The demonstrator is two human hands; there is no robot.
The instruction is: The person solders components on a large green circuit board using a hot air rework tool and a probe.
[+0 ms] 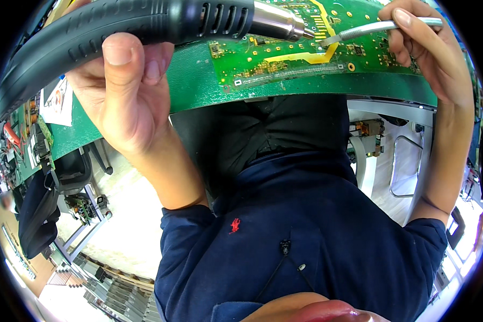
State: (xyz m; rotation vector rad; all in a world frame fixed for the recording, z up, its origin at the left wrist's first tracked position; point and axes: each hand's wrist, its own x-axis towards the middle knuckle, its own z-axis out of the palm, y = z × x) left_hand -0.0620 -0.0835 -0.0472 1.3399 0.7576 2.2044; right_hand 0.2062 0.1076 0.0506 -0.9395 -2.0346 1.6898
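- Circuit board (300,67): best worked gently.
- Left hand (126,96) holds heat gun (166,22); nozzle (276,21) should sweep evenly.
- Right hand (432,45) pinches knife (365,29); blade (330,41) best kept shallow.

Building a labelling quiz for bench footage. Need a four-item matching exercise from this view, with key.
1. Hot-air gun
2. Metal-handled knife
3. Circuit board
4. Tape

A. In the right hand
B. Yellow strips on the green board
C. In the left hand, metal nozzle forward
D. Lying on the green benchtop

Pairs: 1-C, 2-A, 3-D, 4-B
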